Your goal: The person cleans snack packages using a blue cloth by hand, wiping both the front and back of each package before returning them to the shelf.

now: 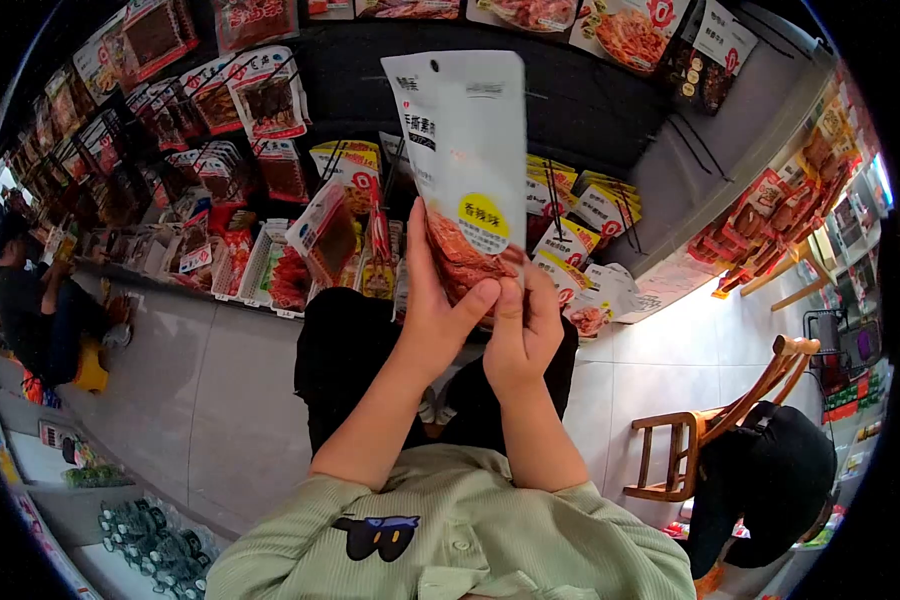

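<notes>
A white snack pouch with a yellow oval label and a picture of reddish shredded food stands upright in front of me. My left hand grips its lower left edge, thumb across the front. At the lower right side, my right hand is closed on the same pouch, its thumb close to my left thumb. Behind the pouch, yellow-and-white packets hang on hooks. A clear-fronted packet of brown food leans over the lower bins, left of my hands.
A dark display rack with hanging packets spreads ahead. White bins line its bottom. A wooden chair stands right, beside a person in dark clothes. Another person sits left on a yellow stool. Bottles stand lower left.
</notes>
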Tool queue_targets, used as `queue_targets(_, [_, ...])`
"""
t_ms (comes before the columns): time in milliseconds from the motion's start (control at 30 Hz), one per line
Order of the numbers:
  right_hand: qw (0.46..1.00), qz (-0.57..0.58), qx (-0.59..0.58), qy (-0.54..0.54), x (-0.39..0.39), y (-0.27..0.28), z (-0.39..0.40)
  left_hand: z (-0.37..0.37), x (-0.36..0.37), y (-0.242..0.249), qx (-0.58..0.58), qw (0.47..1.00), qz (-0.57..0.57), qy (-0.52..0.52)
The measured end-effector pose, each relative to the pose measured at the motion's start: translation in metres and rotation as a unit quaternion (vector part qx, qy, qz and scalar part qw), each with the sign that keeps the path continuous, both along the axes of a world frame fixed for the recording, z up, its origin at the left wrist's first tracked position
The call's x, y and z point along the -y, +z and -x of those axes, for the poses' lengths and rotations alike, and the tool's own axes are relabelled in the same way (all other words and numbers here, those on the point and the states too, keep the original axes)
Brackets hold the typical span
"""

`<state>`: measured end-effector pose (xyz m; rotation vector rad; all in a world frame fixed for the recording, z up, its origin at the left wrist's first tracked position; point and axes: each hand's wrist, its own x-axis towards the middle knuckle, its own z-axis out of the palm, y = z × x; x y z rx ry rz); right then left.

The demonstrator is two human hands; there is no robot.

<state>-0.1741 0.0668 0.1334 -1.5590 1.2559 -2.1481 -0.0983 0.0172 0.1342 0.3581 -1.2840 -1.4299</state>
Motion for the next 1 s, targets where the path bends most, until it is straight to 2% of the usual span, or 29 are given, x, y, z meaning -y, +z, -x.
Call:
queue_targets(67, [1.000,-0.005,-0.005,0.021,0.000,0.000,0.001,-0.001,0.002,0.000,0.014,1.000,0.015,0.005])
queue_targets(133, [0.995,0.004,0.024,0.094,0.004,-0.002,0.002,0.000,0.002,0.001,-0.004,1.000,0.003,-0.016])
queue_targets(367, [0.989,-0.013,-0.015,0.144,0.006,0.002,0.006,-0.001,0.001,-0.006,0.012,0.999,0.012,-0.032])
queue_targets(467, [0.988,-0.023,-0.082,0.127,0.008,0.002,0.006,-0.002,0.001,-0.012,0.011,0.996,-0.027,-0.079])
queue_targets(533, [0.986,-0.036,-0.149,0.060,0.010,0.002,0.002,-0.006,0.002,-0.010,-0.017,0.990,-0.039,-0.132])
queue_targets(567, [0.986,-0.037,-0.148,0.060,0.011,0.002,0.002,-0.008,0.000,-0.009,-0.040,0.986,-0.069,-0.150])
queue_targets(700, [0.979,-0.048,-0.195,0.022,0.012,0.002,0.003,-0.016,-0.007,0.005,-0.086,0.973,-0.121,-0.176])
queue_targets(1000, [0.967,-0.075,-0.239,-0.040,0.012,0.001,0.007,-0.020,-0.002,-0.005,-0.150,0.965,-0.116,-0.181])
